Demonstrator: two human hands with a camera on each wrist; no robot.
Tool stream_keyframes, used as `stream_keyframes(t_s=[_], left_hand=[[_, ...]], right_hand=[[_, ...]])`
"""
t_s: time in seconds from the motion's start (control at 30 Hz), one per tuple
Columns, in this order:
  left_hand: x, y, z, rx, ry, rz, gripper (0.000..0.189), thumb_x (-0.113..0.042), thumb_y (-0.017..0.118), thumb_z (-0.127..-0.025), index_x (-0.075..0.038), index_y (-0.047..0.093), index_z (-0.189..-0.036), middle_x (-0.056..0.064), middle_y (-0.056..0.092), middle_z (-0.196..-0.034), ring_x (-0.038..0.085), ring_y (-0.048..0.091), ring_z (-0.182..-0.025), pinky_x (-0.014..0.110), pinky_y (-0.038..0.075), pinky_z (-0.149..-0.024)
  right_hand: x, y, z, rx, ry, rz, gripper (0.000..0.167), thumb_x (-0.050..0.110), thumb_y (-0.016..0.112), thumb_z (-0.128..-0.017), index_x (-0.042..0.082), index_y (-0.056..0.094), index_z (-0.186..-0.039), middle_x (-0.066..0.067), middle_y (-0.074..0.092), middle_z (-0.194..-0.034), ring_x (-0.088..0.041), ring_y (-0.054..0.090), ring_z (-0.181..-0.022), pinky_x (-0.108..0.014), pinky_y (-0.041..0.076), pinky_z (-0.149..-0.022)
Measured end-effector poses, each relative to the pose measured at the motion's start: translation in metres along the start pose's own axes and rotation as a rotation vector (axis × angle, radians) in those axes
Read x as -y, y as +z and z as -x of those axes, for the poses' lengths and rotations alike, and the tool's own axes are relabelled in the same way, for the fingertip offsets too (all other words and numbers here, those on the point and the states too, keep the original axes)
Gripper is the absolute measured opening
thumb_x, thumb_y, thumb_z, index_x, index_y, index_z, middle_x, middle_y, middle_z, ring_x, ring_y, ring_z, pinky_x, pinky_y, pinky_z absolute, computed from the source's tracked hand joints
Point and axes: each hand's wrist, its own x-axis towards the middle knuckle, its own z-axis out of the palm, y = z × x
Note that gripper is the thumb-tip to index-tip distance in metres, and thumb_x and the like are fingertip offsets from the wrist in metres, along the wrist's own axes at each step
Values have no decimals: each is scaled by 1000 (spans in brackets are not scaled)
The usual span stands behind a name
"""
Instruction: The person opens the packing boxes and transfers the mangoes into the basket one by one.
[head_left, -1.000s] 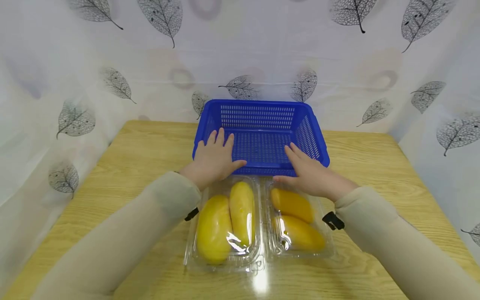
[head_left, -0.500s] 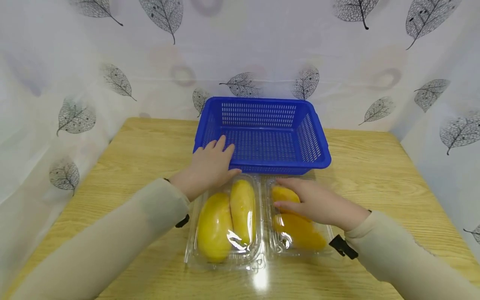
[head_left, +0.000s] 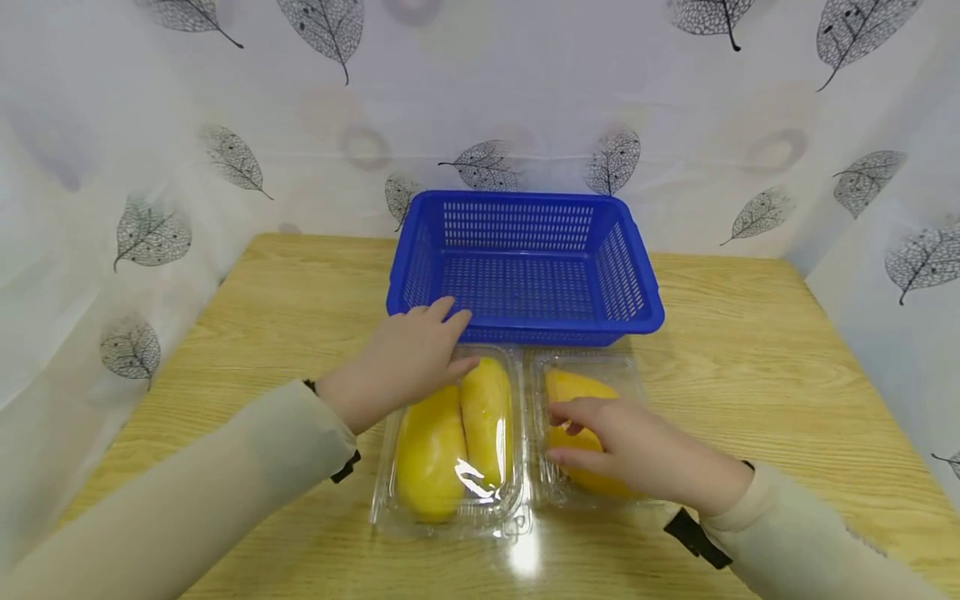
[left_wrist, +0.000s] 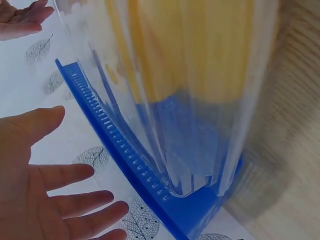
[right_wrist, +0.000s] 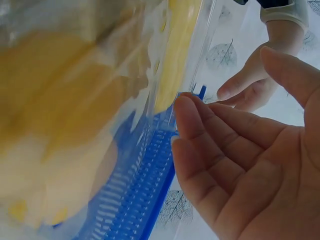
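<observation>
My left hand (head_left: 401, 354) is above the far left corner of a clear plastic box (head_left: 480, 527) of yellow fruit (head_left: 431, 467), which looks like mangoes. Its fingers are spread in the left wrist view, and it holds nothing. Over a second clear box (head_left: 592, 364), with orange-yellow fruit (head_left: 573, 385) also like mangoes, hovers my right hand (head_left: 630, 442). Its fingers are slightly bent, its thumb apart, with nothing held; it hides part of that fruit. In the right wrist view, a gap shows between the right fingers (right_wrist: 192, 135) and thumb. Both lids look closed.
A blue slotted plastic basket (head_left: 525, 323) with nothing in it stands just behind both boxes. They all rest on a wooden table (head_left: 750, 367). A white curtain (head_left: 525, 75) with leaf prints hangs behind and at both sides.
My right hand has come back from the basket's front edge to above the right box. The left hand has drawn back slightly towards me from the basket. The boxes and basket stay in place.
</observation>
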Motion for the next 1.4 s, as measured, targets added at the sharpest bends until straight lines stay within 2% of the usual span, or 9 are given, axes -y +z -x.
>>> stream_keyframes(t_s=[0.3, 0.53, 0.63, 0.77, 0.83, 1.03, 1.2, 1.4], left_hand=[[-3, 9, 17, -75, 77, -34, 59, -49, 53, -91, -6, 52, -131, 16, 50, -131, 32, 53, -112, 46, 48, -86], [-15, 15, 31, -169, 210, -69, 50, -47, 58, -88, -9, 58, -120, 11, 53, -116, 27, 56, -100, 41, 49, -83], [-24, 15, 36, -205, 274, -89, 51, -48, 60, -86, -9, 58, -119, 12, 54, -115, 27, 56, -101, 40, 48, -84], [-39, 14, 42, -237, 358, -150, 52, -51, 58, -86, -11, 59, -119, 10, 54, -116, 25, 56, -101, 36, 50, -80], [-46, 14, 44, -243, 405, -169, 50, -52, 57, -86, -12, 60, -116, 9, 54, -115, 23, 55, -100, 34, 51, -78], [-63, 16, 52, -235, 523, -217, 47, -56, 58, -83, -16, 62, -109, 3, 54, -106, 18, 54, -95, 30, 49, -76], [-71, 22, 57, -222, 600, -251, 51, -60, 56, -83, -17, 62, -109, 1, 54, -105, 15, 53, -94, 28, 46, -74], [-75, 29, 63, -226, 672, -276, 55, -66, 54, -80, -20, 60, -110, 1, 55, -115, 16, 54, -103, 31, 46, -84]], right_hand=[[6, 18, 6, 6, -94, -4, 43, 35, 60, -90, 0, 61, -117, -2, 66, -100, -9, 61, -82, -29, 51, -73], [4, 30, 5, -10, -125, 23, 39, 31, 63, -88, 1, 63, -114, 14, 56, -75, 1, 49, -65, -23, 47, -64], [2, 31, 5, -4, -121, 6, 38, 32, 63, -88, 2, 63, -113, 14, 57, -77, 2, 47, -65, -22, 46, -63], [0, 31, 4, -4, -120, -26, 39, 34, 62, -89, 3, 63, -113, 12, 56, -78, 1, 47, -64, -21, 45, -61], [-1, 31, 5, -5, -121, -34, 38, 33, 63, -89, 3, 63, -113, 13, 54, -76, 0, 46, -63, -21, 44, -60], [-3, 33, 6, -16, -119, -63, 32, 27, 65, -88, 6, 63, -112, 8, 61, -87, 3, 46, -64, -20, 44, -61], [-4, 31, 8, 6, -102, -91, 35, 31, 62, -89, 7, 63, -114, 9, 62, -89, 3, 47, -64, -21, 44, -60], [-7, 28, 12, 30, -85, -105, 37, 32, 62, -89, 7, 62, -117, 8, 63, -96, 3, 51, -69, -24, 48, -64]])
